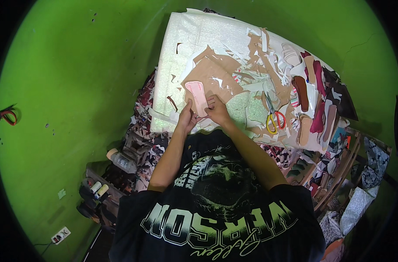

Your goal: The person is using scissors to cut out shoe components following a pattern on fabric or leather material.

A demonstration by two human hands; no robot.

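A pink, insole-shaped piece [196, 94] with marks along its outline is held over the near edge of the table. My left hand [188, 118] grips its narrow near end from the left side, fingers closed. On the other side my right hand [217, 112] pinches the same end, thumb and fingers around its edge. Beneath and beyond the piece lies a tan sheet [223, 70] with ragged cut edges. A pair of scissors [273, 114] with one yellow and one red handle lies to the right of my hands.
The table [199, 32] has a shiny whitish cover. Offcuts [262, 61] are heaped at its middle and right. Brown insole-shaped pieces [300, 92] and dark red ones [318, 118] lie along the right side. A wooden rack [338, 179] stands lower right; spools [98, 190] sit lower left.
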